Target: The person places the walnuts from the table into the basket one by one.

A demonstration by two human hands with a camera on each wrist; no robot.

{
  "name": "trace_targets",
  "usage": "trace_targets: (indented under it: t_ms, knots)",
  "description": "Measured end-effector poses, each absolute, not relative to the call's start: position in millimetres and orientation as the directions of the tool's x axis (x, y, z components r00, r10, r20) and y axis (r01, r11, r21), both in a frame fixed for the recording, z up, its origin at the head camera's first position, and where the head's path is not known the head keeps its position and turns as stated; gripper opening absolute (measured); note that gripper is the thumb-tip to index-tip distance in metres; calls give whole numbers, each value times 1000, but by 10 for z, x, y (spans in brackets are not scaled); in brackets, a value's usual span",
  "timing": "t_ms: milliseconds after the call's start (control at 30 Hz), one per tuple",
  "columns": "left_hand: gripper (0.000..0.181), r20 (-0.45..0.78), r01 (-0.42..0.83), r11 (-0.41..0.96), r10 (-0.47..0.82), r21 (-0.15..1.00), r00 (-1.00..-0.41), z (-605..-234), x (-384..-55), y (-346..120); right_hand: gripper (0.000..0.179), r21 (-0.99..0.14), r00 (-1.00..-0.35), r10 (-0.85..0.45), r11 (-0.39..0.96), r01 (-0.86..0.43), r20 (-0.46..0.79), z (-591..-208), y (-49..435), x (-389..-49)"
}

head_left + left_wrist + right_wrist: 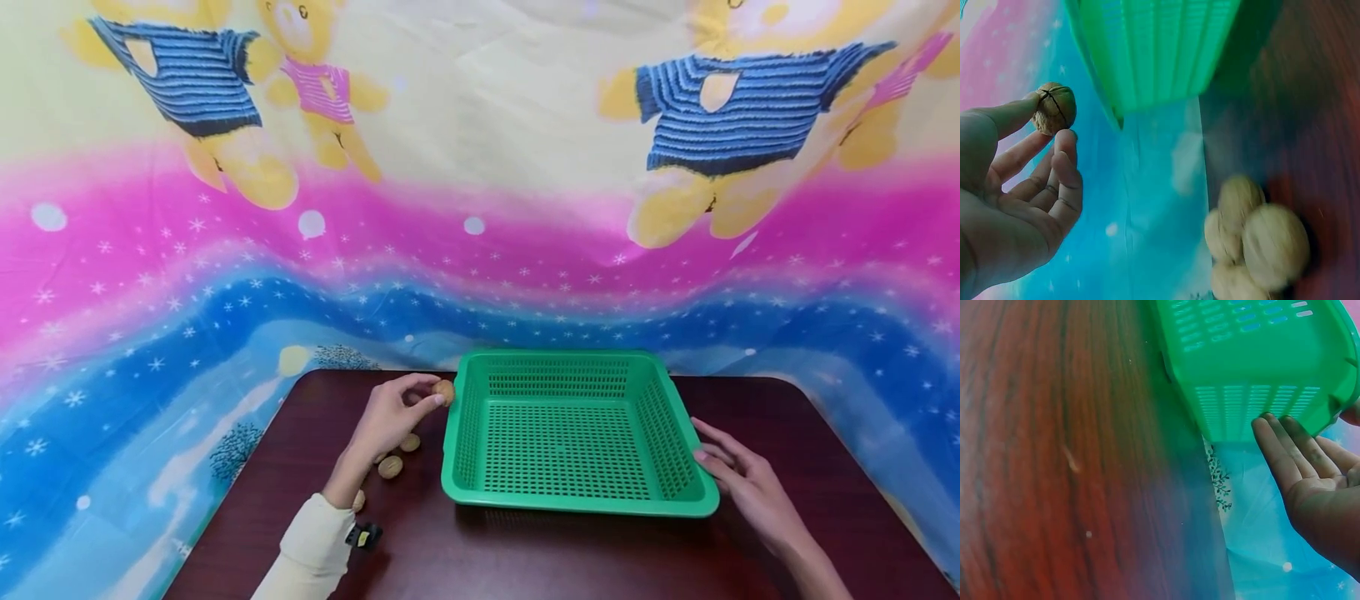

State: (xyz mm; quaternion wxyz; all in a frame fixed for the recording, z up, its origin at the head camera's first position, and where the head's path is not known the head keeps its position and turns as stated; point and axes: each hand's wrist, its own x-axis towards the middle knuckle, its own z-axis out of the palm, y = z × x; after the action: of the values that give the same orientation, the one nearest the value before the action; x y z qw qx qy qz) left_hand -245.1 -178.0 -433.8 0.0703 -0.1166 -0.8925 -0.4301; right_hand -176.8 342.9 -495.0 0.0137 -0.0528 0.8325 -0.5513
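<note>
My left hand [390, 415] pinches a walnut [1055, 109] between thumb and fingertips, just outside the left rim of a green plastic basket [581, 505]. Dark cracked lines run across that walnut's shell. No nuts show inside the basket, which has slotted walls and a gridded floor. At its right side, my right hand [753, 487] holds the rim, the thumb at the top edge and the fingers [1275, 450] stretched along the outer wall. Several more walnuts [390, 467] lie on the table below the left hand, partly hidden by the wrist.
The dark red-brown wooden table [570, 567] carries the basket, which stands near its far edge. Behind hangs a cloth [480, 275] printed with bears and snowflakes. A small black device [364, 536] is strapped at the left wrist, by a pale sleeve [311, 542].
</note>
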Motion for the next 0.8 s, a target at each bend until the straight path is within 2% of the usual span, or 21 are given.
trace_targets:
  t_ms: [233,800]
  knots:
    - [34,232,331,574,241,749,-942,-4308,-2612,-1436,62,-921,-993,-110,381,-83,44,-4939,3427,-1767]
    - [33,135,422,551,486,720,-863,-4411,-2930,-783,60,-930,-990,-127,351,-104,63,-4954,3449,-1762]
